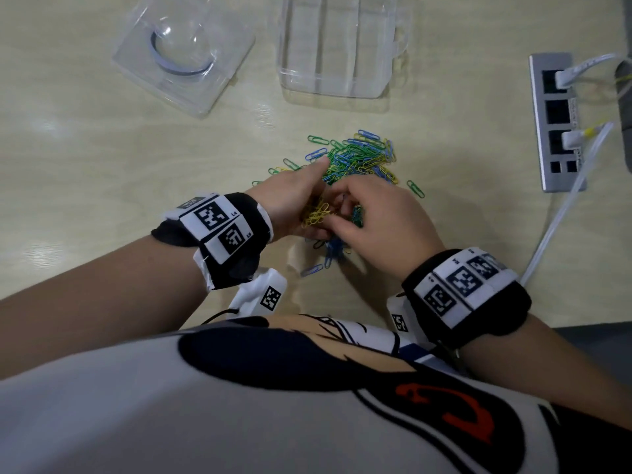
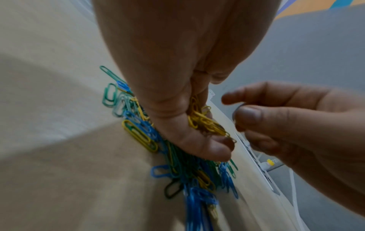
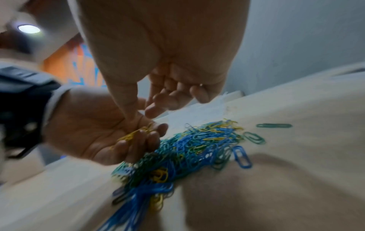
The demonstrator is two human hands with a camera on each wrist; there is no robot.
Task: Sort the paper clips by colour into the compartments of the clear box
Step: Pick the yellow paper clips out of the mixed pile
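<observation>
Cupping a bunch of yellow paper clips (image 1: 316,213), left hand (image 1: 290,203) is curling its fingers round them, index finger pointing out toward the heap. Right hand (image 1: 379,224) is touching it on the near side, thumb and forefinger close together at the bunch; can't tell whether they're pinching a clip or just feeding one in.

Using the mixed pile of blue, green and yellow wire paper clips (image 1: 359,159) as landmark: both hands are sitting on its near edge, the held bunch just nearer the person than the heap. More loose clips, mostly blue, are lying under and behind the hands.

Clear plastic compartment box (image 1: 337,46) is lying well beyond the pile, straight ahead, dividers running away from the person; compartments are looking empty, so sorting is probably early. The coming move is turning on this: box is dead ahead of the bunch, past the pile, and left hand is carrying the load.

Clear plastic lid (image 1: 184,49) is lying beyond the pile to the left. Grey socket strip (image 1: 555,121) with white plugs is sitting to the right.
</observation>
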